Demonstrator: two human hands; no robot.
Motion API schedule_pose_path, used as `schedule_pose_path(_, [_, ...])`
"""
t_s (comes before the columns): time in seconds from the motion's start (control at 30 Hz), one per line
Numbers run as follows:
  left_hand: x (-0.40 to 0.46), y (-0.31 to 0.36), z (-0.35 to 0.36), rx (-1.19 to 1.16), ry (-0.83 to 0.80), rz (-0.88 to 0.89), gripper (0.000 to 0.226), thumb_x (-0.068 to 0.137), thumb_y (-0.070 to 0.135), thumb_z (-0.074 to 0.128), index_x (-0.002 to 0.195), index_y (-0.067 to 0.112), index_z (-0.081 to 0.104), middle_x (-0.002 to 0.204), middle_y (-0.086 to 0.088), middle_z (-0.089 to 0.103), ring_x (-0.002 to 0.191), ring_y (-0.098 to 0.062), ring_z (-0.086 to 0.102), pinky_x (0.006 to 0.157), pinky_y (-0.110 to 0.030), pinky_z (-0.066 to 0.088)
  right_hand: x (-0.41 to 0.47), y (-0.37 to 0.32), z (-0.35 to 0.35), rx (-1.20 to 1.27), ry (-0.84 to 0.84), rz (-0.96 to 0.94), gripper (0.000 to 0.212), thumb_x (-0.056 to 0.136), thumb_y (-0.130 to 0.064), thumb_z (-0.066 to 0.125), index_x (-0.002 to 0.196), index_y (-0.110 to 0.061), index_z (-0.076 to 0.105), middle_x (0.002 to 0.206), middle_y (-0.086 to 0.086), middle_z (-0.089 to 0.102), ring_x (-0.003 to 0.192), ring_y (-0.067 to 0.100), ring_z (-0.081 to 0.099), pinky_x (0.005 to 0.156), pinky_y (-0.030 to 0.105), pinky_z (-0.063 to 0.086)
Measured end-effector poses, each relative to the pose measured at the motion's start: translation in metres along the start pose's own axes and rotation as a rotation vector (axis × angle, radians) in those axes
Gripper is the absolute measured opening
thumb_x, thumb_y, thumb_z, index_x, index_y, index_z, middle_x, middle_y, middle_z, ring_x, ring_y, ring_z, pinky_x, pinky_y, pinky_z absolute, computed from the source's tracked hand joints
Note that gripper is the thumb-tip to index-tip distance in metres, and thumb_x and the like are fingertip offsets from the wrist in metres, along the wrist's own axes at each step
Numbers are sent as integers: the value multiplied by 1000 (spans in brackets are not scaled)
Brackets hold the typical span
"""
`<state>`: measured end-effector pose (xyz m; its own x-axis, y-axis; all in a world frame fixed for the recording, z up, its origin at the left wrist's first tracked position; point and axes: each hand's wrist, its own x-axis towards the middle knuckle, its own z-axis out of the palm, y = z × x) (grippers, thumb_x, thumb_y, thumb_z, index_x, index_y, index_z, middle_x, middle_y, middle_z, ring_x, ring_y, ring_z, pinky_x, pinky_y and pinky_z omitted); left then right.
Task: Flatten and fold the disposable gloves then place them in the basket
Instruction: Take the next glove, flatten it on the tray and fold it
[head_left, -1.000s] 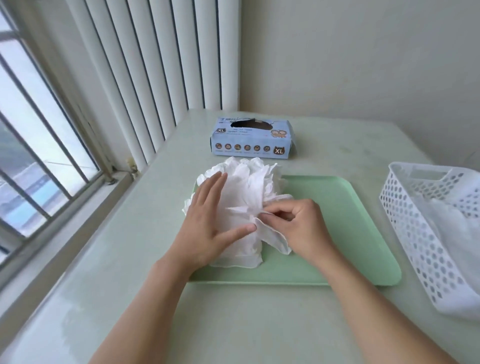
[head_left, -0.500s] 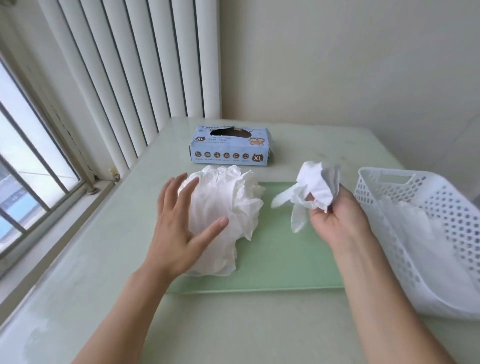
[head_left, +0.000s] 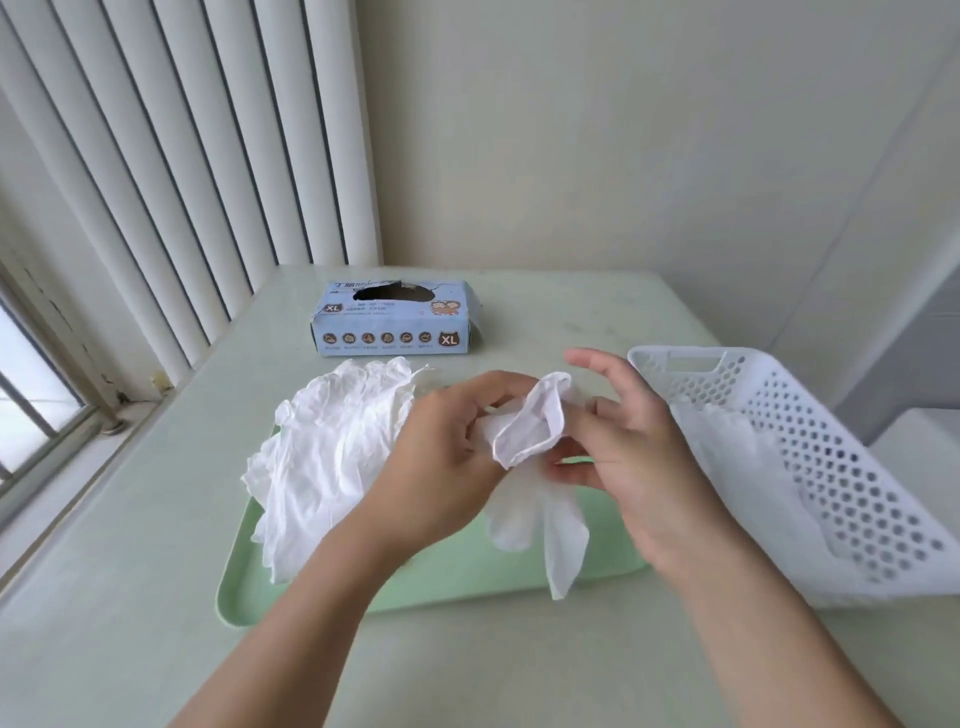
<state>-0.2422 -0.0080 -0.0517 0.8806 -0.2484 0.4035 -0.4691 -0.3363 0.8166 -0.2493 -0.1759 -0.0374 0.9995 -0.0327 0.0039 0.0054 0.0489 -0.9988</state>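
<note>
A single white glove (head_left: 535, 467) hangs above the green tray (head_left: 467, 577), its cuff pinched between the left hand (head_left: 441, 467) and right hand (head_left: 623, 457), close together. The glove pile (head_left: 332, 457) lies left; the white basket (head_left: 810, 467) sits right.

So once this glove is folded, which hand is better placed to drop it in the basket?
Probably the right hand: it holds the glove next to the basket, while the left hand is on the far side, by the glove pile.
</note>
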Motion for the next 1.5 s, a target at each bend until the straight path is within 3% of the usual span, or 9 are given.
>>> schedule_pose_path(0.1, [6,6,-5,-96,-98,-52,11,98,13,67,102,10,76,83,8,73,67,-12,65,59,-24,50,0,-7,-15,-369,-6,-244,22,77,-32,75,99,-38,76,94,0,61,88,16,62,80,33,53])
schedule_pose_path(0.27, [12,21,-14,-271,-76,-114,25,93,34,61,106,19,76,107,2,77,99,-14,73,84,-24,55,2,-25,-30,-77,-222,-261,11,82,-2,78,91,-3,72,100,4,74,94,13,68,84,24,52])
schedule_pose_path(0.4, [11,29,-24,-269,-29,-61,22,90,29,66,93,12,80,97,-4,79,94,-21,74,81,-30,56,2,-31,-37,90,-316,-227,8,75,-11,75,76,-16,68,79,3,68,77,14,62,75,22,49])
schedule_pose_path(0.57, [9,31,-33,-323,-86,-118,20,87,30,77,88,10,81,91,-12,79,87,-33,75,77,-47,58,6,-29,-39,-2,-381,-192,46,60,-32,93,101,-23,73,97,31,61,91,23,60,85,29,49])
schedule_pose_path(0.7, [12,24,-32,-405,-159,-180,15,88,25,73,93,13,80,93,-11,78,82,-26,75,71,-36,58,10,-25,-33,-140,-430,-119,26,76,-19,81,98,-8,75,97,12,72,92,17,65,84,22,51])
schedule_pose_path(0.97, [72,17,-38,-113,165,-156,5,90,10,76,93,9,79,90,-12,78,88,-29,76,83,-53,60,61,-51,-8,-65,-133,-120,14,92,-4,66,105,-4,70,94,14,69,82,23,63,79,34,50])
schedule_pose_path(1.1, [90,30,-51,-86,251,20,10,93,9,72,100,5,78,94,-5,79,90,-20,76,79,-36,60,71,-70,-8,-92,-55,-335,9,92,-8,67,97,-9,75,95,14,73,87,21,65,90,45,54])
schedule_pose_path(1.3, [20,-37,-10,103,125,-21,9,79,14,86,82,16,78,82,9,76,77,-6,70,72,-18,51,34,23,-21,-549,-55,-345,24,97,-5,59,100,-19,78,89,-17,74,80,-1,64,77,22,47])
schedule_pose_path(1.5, [-42,-77,21,550,-270,17,13,74,30,64,84,31,71,90,17,67,81,-7,63,64,-29,51,-6,79,-32,-907,-204,-153,36,85,-22,43,88,-24,79,86,-18,74,86,2,67,83,34,53])
